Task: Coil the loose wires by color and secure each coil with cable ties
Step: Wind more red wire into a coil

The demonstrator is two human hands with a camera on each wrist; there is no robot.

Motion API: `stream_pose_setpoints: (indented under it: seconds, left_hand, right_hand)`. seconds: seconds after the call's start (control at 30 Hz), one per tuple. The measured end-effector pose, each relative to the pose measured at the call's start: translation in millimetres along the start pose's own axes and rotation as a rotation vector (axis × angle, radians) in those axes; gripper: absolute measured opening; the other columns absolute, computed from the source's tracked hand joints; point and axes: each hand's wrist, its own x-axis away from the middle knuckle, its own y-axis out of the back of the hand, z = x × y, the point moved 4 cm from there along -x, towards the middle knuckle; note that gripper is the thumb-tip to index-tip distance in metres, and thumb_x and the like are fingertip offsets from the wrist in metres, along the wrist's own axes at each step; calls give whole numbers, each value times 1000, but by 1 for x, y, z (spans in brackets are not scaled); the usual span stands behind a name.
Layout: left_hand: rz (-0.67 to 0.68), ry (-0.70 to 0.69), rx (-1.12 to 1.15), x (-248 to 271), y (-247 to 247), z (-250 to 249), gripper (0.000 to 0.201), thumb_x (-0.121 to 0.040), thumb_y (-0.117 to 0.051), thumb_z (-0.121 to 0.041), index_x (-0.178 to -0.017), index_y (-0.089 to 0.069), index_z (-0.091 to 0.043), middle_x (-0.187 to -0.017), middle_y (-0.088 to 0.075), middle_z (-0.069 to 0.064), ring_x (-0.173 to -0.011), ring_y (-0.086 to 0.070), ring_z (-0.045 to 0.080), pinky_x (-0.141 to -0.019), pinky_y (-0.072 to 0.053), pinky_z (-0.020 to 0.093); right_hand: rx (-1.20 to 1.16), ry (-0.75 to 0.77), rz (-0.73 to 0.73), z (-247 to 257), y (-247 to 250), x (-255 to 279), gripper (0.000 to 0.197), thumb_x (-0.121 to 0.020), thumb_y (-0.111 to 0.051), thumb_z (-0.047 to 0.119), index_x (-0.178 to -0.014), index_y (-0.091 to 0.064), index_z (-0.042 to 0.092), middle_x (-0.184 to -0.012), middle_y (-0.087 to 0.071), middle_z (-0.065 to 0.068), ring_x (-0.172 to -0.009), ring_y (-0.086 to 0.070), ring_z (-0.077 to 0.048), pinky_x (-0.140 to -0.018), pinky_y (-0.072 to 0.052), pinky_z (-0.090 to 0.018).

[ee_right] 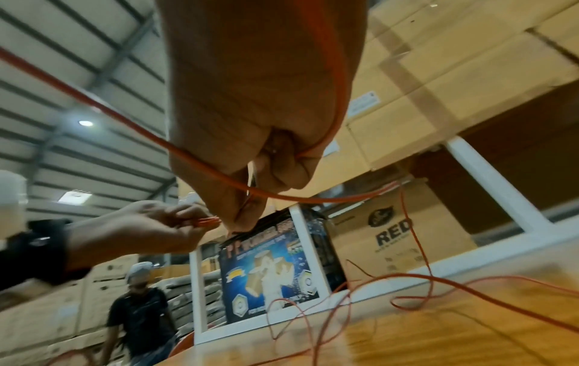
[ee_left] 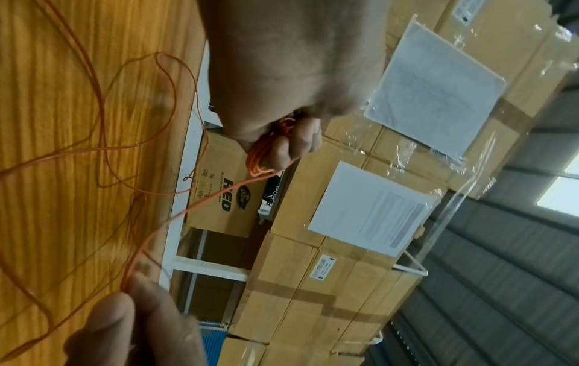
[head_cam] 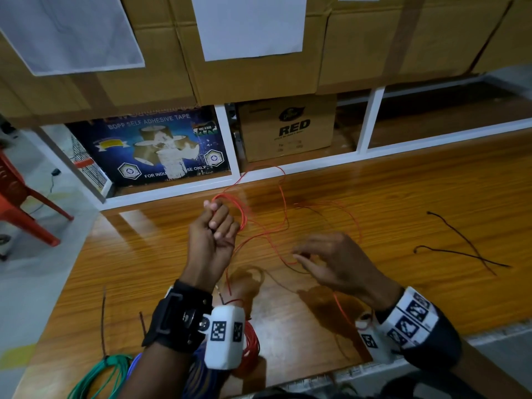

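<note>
A thin red wire [head_cam: 284,203] sprawls in loose curves over the wooden table [head_cam: 417,197]. My left hand [head_cam: 218,223] is raised above the table and grips a small bundle of red wire loops [head_cam: 243,216]; the left wrist view shows those loops [ee_left: 261,153] tucked under curled fingers. To its right my right hand [head_cam: 302,256] hovers low and pinches the same wire between thumb and fingertips [ee_left: 125,304]. The right wrist view has the wire [ee_right: 219,177] running through that hand [ee_right: 269,158], and the left hand [ee_right: 150,222] beyond it.
Green [head_cam: 100,372], blue [head_cam: 135,367] and red [head_cam: 252,347] coils lie at the table's near edge under my left arm. Thin black strands [head_cam: 460,249] lie on the right. Cardboard boxes [head_cam: 288,128] fill the white shelf behind. A red chair [head_cam: 17,197] stands left. A person [ee_right: 138,309] walks beyond the table.
</note>
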Motion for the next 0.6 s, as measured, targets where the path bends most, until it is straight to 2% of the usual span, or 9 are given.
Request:
stream_pose_setpoints:
  seconds: [0.07,0.13,0.2,0.37,0.43,0.5,0.57,0.6]
  left_hand:
    - [-11,-17,-75,0,-4,6,31,-109,-30,-25,-82,-43,-18,-54,-32,-9,-40,-28,4,-42,-29,18]
    - [-13,-29,-170,0,-8,11,34,-111,-28,-28,-83,-44,-18,-55,-32,-8,-42,-30,6,-44,-31,19]
    - [-21,-57,-290,2,-11,17,35,-112,-27,-30,-84,-45,-18,-57,-34,-7,-45,-34,8,-48,-32,21]
    - [28,-105,-482,14,-23,29,35,-111,-28,-32,-86,-45,-15,-63,-39,-1,-56,-45,15,-55,-40,23]
    - [68,-131,-606,17,-25,35,36,-111,-27,-31,-87,-46,-12,-64,-42,0,-57,-44,15,-53,-38,23]
    - [109,-207,-828,20,-25,38,40,-112,-28,-28,-88,-48,-3,-65,-45,3,-57,-41,17,-52,-34,25]
    - [181,-232,-987,23,-23,41,43,-111,-30,-27,-88,-49,4,-63,-45,3,-54,-39,17,-49,-31,24]
    - [230,-216,-1028,24,-23,42,43,-110,-31,-26,-85,-49,3,-61,-44,0,-52,-36,13,-48,-29,21]
  right_hand:
    - [38,76,45,15,-5,-2,19,-96,-61,26,-103,-77,20,-88,-72,5,-70,-55,2,-55,-45,-10]
    - [73,147,68,31,-8,-7,24,-100,-53,28,-100,-75,19,-83,-66,5,-65,-54,-6,-51,-48,-24]
    - [72,187,63,42,-7,-13,26,-101,-50,29,-101,-73,17,-83,-63,4,-62,-52,-9,-48,-47,-30]
    - [57,267,-20,54,6,-31,24,-101,-53,27,-104,-73,13,-89,-67,-1,-65,-58,-13,-48,-50,-32]
    - [69,310,-69,57,14,-36,23,-100,-56,27,-106,-74,13,-92,-71,-3,-68,-63,-14,-52,-53,-29]
    - [87,316,-90,54,22,-42,22,-97,-60,27,-104,-75,12,-92,-72,-3,-70,-64,-14,-55,-54,-28]
    - [97,267,-79,47,32,-50,26,-94,-62,35,-103,-74,14,-92,-71,-1,-71,-64,-11,-57,-54,-27]
    - [91,228,-68,41,37,-53,30,-93,-62,41,-103,-74,16,-90,-71,2,-72,-64,-9,-58,-54,-27]
